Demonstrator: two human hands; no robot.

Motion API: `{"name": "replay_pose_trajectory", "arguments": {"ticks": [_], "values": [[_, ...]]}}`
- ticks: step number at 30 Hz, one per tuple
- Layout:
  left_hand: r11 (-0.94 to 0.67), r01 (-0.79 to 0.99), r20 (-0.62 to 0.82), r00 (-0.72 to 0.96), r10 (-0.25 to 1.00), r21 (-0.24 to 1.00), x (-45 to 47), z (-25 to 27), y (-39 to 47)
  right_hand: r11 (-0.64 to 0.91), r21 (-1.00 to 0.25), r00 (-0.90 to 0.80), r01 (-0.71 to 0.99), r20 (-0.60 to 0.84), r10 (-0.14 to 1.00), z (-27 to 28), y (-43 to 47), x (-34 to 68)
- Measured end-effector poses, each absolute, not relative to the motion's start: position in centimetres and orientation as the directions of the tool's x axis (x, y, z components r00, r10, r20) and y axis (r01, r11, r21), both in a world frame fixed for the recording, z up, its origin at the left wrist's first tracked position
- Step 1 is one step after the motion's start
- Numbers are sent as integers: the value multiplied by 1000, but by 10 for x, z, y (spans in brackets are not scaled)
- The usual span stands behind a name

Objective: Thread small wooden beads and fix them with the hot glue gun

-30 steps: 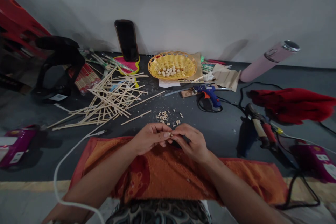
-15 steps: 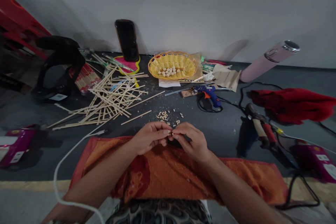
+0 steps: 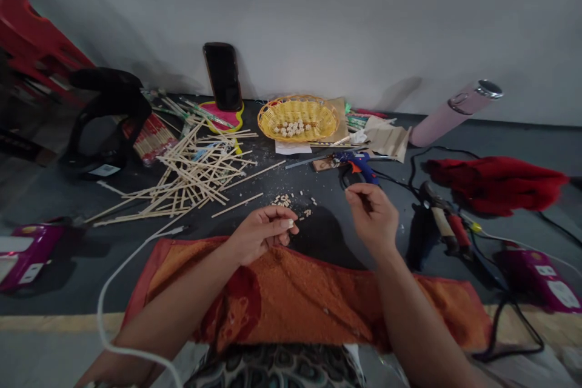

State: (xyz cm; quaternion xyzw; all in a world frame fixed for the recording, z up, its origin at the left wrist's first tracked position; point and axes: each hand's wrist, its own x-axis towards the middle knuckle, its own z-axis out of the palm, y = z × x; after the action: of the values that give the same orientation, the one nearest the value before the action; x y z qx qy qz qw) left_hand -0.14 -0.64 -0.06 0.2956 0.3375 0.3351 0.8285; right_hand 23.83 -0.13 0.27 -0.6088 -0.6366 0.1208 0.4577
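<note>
My left hand [image 3: 266,231] pinches a small pale wooden piece [image 3: 290,224] between thumb and fingers, above the edge of the orange towel [image 3: 300,297]. My right hand [image 3: 375,218] is raised off to the right, thumb and fingertip pressed together. Whether anything tiny is in that pinch I cannot make out. Just beyond it lies a blue hot glue gun [image 3: 361,167] with an orange trigger. Short cut bits of wooden stick [image 3: 282,200] are scattered on the dark table past my left hand. A yellow wicker basket [image 3: 325,112] behind them holds several small pale pieces [image 3: 291,128].
A heap of thin wooden sticks [image 3: 200,170] spreads to the left, near a propped phone [image 3: 222,76]. On the right are a pink flask [image 3: 448,115], pliers [image 3: 443,218], a red cloth [image 3: 500,185] and cables. A white cable [image 3: 102,297] crosses my left forearm.
My right hand has parted from my left, moving right and up toward the glue gun. The left hand stays in place with its small piece. The view has shifted slightly.
</note>
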Motion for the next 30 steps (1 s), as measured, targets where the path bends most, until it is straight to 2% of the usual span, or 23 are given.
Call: {"name": "replay_pose_trajectory", "arguments": {"ticks": [5,8,11,15,18,21,24,27,30], "values": [[559,-403,-304,542,784,725,-3,-5,-6,285,-519,-142,806,297,944,-23,11,241],[544,-425,-289,530,797,723,-3,-7,-6,318,-449,-212,835,271,939,-33,12,238],[561,-430,-303,533,790,707,-4,-6,-5,345,-421,-242,839,279,929,-32,11,239],[559,-457,-295,527,797,692,-6,-6,-5,349,-476,-242,807,273,931,-16,11,251],[552,-469,-297,512,806,689,-7,-6,-4,301,-438,-169,847,314,934,0,20,269],[568,-455,-331,500,800,685,-7,-6,-4,144,-337,0,930,392,920,6,38,291],[590,-449,-375,482,792,670,-7,-7,-3,-22,-321,127,947,308,943,-2,61,310],[593,-466,-395,458,796,656,-7,-7,-2,-151,-429,231,891,141,963,-12,80,320],[587,-475,-391,451,802,655,-7,-7,-1,-198,-584,279,787,52,959,-13,89,321]]}}
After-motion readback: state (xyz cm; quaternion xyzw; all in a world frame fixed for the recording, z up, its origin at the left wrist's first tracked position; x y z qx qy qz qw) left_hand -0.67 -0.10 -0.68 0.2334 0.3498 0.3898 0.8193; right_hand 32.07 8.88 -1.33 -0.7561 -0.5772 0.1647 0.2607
